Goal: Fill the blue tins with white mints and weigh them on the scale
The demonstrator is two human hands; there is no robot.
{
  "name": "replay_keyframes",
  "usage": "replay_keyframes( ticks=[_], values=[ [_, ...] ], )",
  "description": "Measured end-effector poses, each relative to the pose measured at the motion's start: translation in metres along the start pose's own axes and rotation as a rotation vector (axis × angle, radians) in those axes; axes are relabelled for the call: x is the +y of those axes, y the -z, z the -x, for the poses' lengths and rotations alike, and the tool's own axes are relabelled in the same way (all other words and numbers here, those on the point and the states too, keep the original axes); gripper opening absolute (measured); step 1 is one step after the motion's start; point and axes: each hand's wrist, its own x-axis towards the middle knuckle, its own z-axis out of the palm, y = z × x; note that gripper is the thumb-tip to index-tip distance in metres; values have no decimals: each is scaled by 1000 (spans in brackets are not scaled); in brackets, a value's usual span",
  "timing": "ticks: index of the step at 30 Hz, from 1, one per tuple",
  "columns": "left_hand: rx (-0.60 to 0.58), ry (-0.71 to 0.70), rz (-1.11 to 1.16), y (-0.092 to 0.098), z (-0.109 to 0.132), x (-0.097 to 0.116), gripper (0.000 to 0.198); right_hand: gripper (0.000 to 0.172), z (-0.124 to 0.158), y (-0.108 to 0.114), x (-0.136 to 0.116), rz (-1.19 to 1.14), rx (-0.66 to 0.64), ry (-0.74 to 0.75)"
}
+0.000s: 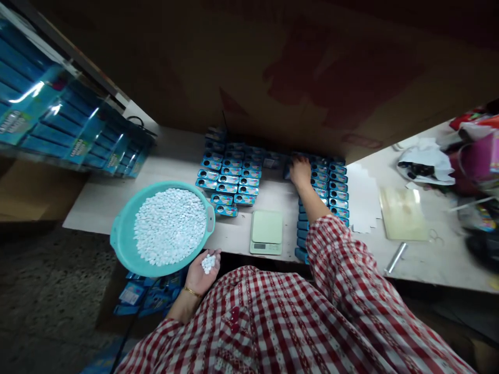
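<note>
My left hand (203, 272) is palm up and cupped around a small heap of white mint-like tablets (208, 264), close to the table's front edge. Beside it, a turquoise plastic basin (120, 228) holds a broad pile of the same tablets (171, 226). My right hand (300, 171) reaches to the back of the table, its fingers bent down over a small blue tin (288, 172) at the edge of the right-hand stack. Its fingertips are partly hidden. Rows of blue tins (338, 195) lie under and beside my right forearm.
Another group of blue tins (228, 179) stands left of a pale green digital scale (266, 232). A large cardboard box (234, 67) walls off the back. Blue packages (78, 124) are stacked at left. White paper sheets (362, 197), a yellowish board (403, 214) and a metal tube (396, 257) lie right.
</note>
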Motion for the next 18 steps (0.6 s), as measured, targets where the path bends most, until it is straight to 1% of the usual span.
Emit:
replay_keyframes(
  ticks=[1, 3, 5, 8, 12, 15, 18],
  values=[
    [-12, 5, -11, -3, -1, 0, 28, 38, 10, 4, 10, 39, 8, -13],
    [-39, 18, -36, -10, -1, -1, 28, 35, 26, 7, 25, 106, -21, -1],
    [-68, 23, -60, -16, 0, -4, 28, 36, 31, 4, 31, 150, -63, 19],
    [-113, 22, -83, -22, 3, -10, 28, 37, 29, -6, 29, 192, -64, 44],
    [-123, 49, -108, -25, 10, -20, 29, 40, 27, -14, 23, 227, -77, 158],
    [-116, 78, -128, -26, 14, -26, 29, 37, 31, -9, 20, 265, -98, 172],
    [-139, 76, -113, -26, 16, -28, 28, 32, 49, 5, 11, 286, -77, 282]
  ],
)
